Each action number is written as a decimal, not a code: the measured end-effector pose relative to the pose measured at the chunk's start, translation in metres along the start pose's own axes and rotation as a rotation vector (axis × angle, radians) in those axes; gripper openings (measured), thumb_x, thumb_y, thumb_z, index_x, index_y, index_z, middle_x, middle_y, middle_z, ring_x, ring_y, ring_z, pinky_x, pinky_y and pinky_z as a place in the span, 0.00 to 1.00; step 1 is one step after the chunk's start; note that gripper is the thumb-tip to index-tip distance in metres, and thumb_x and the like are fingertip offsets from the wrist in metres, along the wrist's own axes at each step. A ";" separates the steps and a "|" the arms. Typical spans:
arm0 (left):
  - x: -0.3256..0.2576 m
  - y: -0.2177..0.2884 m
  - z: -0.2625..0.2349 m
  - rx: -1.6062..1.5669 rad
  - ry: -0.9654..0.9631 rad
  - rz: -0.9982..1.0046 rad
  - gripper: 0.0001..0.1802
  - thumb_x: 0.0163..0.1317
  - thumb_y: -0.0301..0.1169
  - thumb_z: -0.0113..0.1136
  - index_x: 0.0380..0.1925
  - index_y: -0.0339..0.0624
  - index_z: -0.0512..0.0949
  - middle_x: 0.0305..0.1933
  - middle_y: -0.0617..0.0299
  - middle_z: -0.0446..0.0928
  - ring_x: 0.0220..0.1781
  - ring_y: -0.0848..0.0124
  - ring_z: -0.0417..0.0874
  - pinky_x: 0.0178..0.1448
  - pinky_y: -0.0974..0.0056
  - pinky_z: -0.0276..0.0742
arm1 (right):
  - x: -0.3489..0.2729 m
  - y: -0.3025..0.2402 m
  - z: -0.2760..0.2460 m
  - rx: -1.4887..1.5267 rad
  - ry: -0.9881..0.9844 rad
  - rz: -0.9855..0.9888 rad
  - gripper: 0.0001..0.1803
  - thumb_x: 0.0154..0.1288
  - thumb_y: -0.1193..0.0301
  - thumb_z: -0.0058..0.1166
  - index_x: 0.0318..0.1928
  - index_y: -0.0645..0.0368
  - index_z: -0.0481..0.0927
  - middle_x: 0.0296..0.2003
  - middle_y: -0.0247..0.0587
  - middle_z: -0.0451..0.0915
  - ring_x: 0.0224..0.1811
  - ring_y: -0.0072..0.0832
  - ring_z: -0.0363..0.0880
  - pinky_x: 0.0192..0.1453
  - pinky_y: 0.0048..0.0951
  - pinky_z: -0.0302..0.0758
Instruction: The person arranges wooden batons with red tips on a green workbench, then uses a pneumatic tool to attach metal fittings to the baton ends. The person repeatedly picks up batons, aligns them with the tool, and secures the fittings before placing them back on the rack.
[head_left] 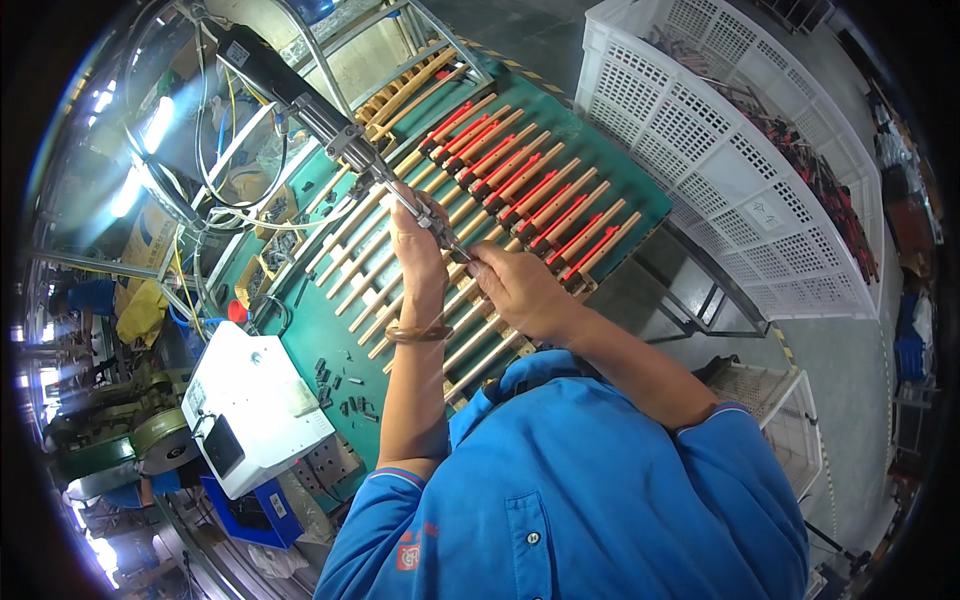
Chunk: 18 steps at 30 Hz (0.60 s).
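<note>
A powered screwdriver (pixel 352 150) with a black body and a metal shaft slants down from the upper left. My left hand (pixel 418 245) is closed around its lower metal part, and a brown bangle circles that wrist. Just right of the driver's tip, my right hand (pixel 520 288) has its thumb and fingers pinched together; what they hold is too small to make out. Beneath both hands lies a row of light wooden rods (pixel 470 335). Farther back and to the right, several rods carry red strips (pixel 545 195) with black fittings.
The green-topped bench (pixel 580 130) carries the rods. White perforated crates (pixel 735 170) filled with red and black parts stand at the right. A white machine box (pixel 258 405) sits at left, near scattered small black pieces (pixel 355 407). Cables hang beside the driver.
</note>
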<state>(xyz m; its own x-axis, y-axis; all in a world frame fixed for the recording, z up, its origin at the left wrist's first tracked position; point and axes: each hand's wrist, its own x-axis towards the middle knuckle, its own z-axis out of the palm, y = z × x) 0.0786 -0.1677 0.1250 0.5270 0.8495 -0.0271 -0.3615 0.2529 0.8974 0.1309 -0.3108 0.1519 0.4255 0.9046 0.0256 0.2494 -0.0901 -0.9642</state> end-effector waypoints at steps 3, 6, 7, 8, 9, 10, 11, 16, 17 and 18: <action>-0.001 -0.001 -0.001 -0.015 -0.007 -0.020 0.24 0.65 0.57 0.46 0.26 0.47 0.67 0.18 0.63 0.69 0.15 0.74 0.69 0.18 0.72 0.65 | 0.003 -0.008 0.000 -0.108 0.030 -0.022 0.15 0.69 0.63 0.45 0.36 0.64 0.75 0.22 0.53 0.75 0.25 0.48 0.74 0.29 0.41 0.68; 0.000 -0.003 0.001 0.003 0.023 -0.014 0.25 0.65 0.57 0.45 0.26 0.46 0.67 0.17 0.63 0.68 0.14 0.74 0.68 0.17 0.71 0.66 | 0.009 -0.005 0.002 -0.030 0.036 0.024 0.17 0.69 0.62 0.46 0.33 0.64 0.77 0.21 0.48 0.76 0.24 0.40 0.74 0.29 0.36 0.69; 0.000 -0.004 0.002 -0.005 0.020 -0.006 0.25 0.65 0.57 0.45 0.26 0.46 0.67 0.17 0.63 0.68 0.14 0.73 0.69 0.17 0.71 0.66 | 0.012 0.002 0.007 0.014 0.060 0.026 0.17 0.69 0.61 0.47 0.32 0.64 0.77 0.20 0.44 0.77 0.23 0.32 0.73 0.29 0.32 0.69; 0.000 -0.006 0.003 -0.014 0.017 0.001 0.25 0.65 0.56 0.45 0.26 0.46 0.66 0.17 0.63 0.68 0.14 0.73 0.69 0.17 0.71 0.66 | 0.013 0.007 0.011 0.059 0.083 0.027 0.18 0.70 0.61 0.47 0.32 0.65 0.78 0.20 0.41 0.77 0.22 0.24 0.73 0.29 0.29 0.69; 0.000 -0.007 0.002 -0.022 0.015 0.009 0.25 0.65 0.56 0.45 0.26 0.45 0.66 0.17 0.62 0.68 0.14 0.73 0.69 0.17 0.71 0.65 | 0.014 0.010 0.013 0.056 0.079 0.051 0.18 0.70 0.61 0.47 0.33 0.64 0.77 0.20 0.41 0.78 0.22 0.24 0.73 0.29 0.29 0.70; 0.000 -0.008 0.001 -0.012 -0.001 0.014 0.25 0.65 0.56 0.45 0.26 0.45 0.66 0.17 0.62 0.68 0.14 0.73 0.69 0.17 0.71 0.66 | 0.015 0.012 0.014 0.053 0.075 0.074 0.18 0.70 0.60 0.47 0.34 0.64 0.77 0.21 0.41 0.78 0.22 0.24 0.74 0.30 0.29 0.70; -0.001 -0.008 -0.001 -0.003 -0.018 0.019 0.25 0.65 0.56 0.45 0.26 0.45 0.67 0.17 0.62 0.68 0.15 0.73 0.69 0.17 0.71 0.66 | 0.015 0.014 0.016 0.049 0.070 0.098 0.18 0.70 0.60 0.47 0.35 0.64 0.77 0.21 0.42 0.78 0.22 0.24 0.74 0.30 0.29 0.71; -0.009 -0.004 0.011 -0.006 0.041 0.008 0.26 0.65 0.57 0.43 0.25 0.45 0.67 0.17 0.63 0.67 0.16 0.73 0.68 0.19 0.71 0.66 | 0.012 0.028 0.030 0.108 0.224 -0.013 0.19 0.70 0.58 0.46 0.40 0.64 0.74 0.24 0.44 0.78 0.24 0.28 0.77 0.32 0.30 0.73; -0.009 -0.004 0.011 -0.014 0.049 0.003 0.26 0.65 0.58 0.43 0.25 0.45 0.67 0.17 0.63 0.67 0.16 0.73 0.67 0.19 0.70 0.65 | 0.011 0.029 0.030 0.106 0.229 -0.034 0.19 0.70 0.57 0.45 0.41 0.64 0.73 0.24 0.45 0.78 0.25 0.29 0.78 0.32 0.30 0.73; -0.009 -0.003 0.012 -0.021 0.056 -0.002 0.27 0.65 0.58 0.43 0.26 0.45 0.67 0.17 0.63 0.67 0.16 0.73 0.67 0.19 0.70 0.65 | 0.011 0.027 0.029 0.063 0.221 -0.045 0.19 0.70 0.57 0.44 0.41 0.63 0.72 0.25 0.48 0.78 0.27 0.37 0.78 0.32 0.34 0.73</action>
<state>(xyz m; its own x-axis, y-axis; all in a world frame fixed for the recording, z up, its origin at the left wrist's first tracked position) 0.0844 -0.1816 0.1275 0.4835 0.8737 -0.0539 -0.3770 0.2634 0.8880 0.1172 -0.2913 0.1188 0.5974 0.7930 0.1192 0.2206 -0.0196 -0.9752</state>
